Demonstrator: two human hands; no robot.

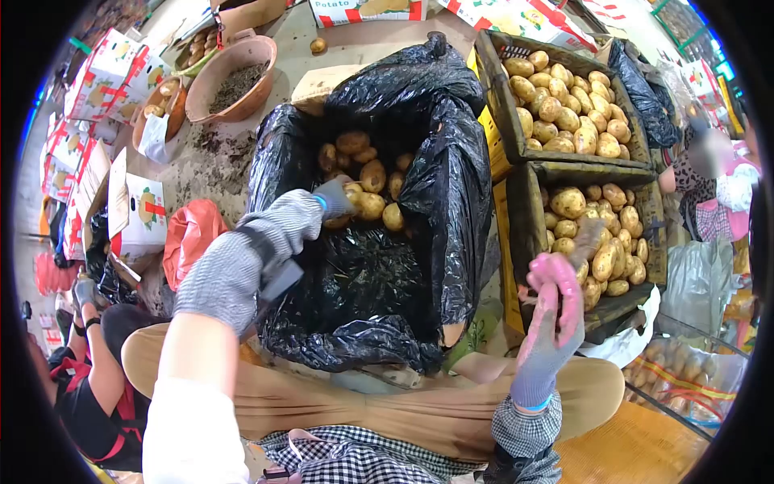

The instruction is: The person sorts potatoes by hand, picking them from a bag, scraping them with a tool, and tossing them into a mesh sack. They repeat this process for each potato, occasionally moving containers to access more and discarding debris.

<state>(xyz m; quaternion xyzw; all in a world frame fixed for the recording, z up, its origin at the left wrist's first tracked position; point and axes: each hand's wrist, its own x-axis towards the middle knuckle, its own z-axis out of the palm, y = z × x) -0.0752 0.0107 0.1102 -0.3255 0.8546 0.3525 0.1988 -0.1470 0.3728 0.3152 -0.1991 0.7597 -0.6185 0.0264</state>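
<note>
A box lined with a black plastic bag point(463, 226) stands in front of me, with potatoes point(371, 206) gathered at its far end. My left hand point(333, 198), in a grey glove, reaches into it and its fingers curl at a potato point(339, 219), partly hidden beneath them. To the right, my right hand point(556, 310) wears a grey glove with pink fingers. Those fingers are bent around a brown brush-like tool point(588, 240), blurred, whose far end lies over potatoes point(617, 258) in the nearer right crate point(524, 242).
A second potato crate point(496, 89) stands behind the nearer one. At the left are a clay bowl point(242, 105) of dark bits, a red bag point(192, 238) and printed cartons point(137, 210). Another person point(97, 371) sits at the lower left; bagged potatoes point(681, 371) lie at the right.
</note>
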